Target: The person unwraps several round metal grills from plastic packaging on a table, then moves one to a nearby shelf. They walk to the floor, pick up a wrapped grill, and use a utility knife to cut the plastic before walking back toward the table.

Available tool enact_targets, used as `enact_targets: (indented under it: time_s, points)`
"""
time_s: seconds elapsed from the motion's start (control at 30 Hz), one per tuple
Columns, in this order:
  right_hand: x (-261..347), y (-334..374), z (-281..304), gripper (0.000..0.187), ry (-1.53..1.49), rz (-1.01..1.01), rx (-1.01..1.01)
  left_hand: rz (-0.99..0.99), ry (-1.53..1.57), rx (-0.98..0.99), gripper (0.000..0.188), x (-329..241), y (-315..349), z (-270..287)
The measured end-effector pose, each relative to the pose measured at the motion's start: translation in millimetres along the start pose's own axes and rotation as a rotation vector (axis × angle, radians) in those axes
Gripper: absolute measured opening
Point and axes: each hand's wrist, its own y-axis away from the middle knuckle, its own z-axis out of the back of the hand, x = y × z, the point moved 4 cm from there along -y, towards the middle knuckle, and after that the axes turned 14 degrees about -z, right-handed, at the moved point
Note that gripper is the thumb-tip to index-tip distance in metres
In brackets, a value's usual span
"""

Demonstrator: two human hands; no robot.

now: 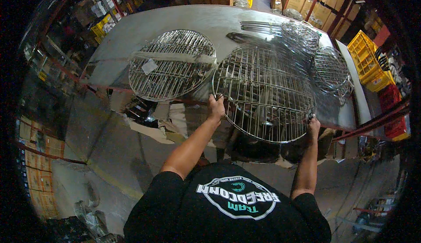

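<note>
Between my two hands is a large round wire grill grate [267, 89], its near edge reaching past the front of the table. My left hand [216, 107] is closed round the left side of its rim, my right hand [313, 125] round the right side. To the left lies a stack of round grates [173, 65] with a clear tape band across it and a pale label [149, 66] on top. Beyond the held grate, at the right, are smaller round grates [331, 67] and a bundle of wire pieces in clear plastic wrap [300, 37].
The work table [109, 46] has a grey metal top. Cartons and scraps of cardboard [151, 131] lie under its front edge. Yellow crates [363, 54] and a red crate [394, 111] stand at the right. Shelves with cardboard boxes [298, 2] are at the back.
</note>
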Motion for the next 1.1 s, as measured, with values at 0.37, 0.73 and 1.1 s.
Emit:
enact_targets:
  time_s: [0.37, 0.73, 1.1]
  points:
    - [-22, 80, -13, 0.032, -0.467, 0.099, 0.145, -0.352, -0.032, -0.036, 0.033, -30, -31, 58]
    - [75, 216, -217, 0.028, -0.403, 0.248, 0.019, -0.411, -0.230, 0.071, 0.030, -95, -177, 271]
    - [158, 277, -444, 0.032, -0.448, 0.101, 0.041, -0.319, -0.114, -0.051, 0.027, -32, -340, 425]
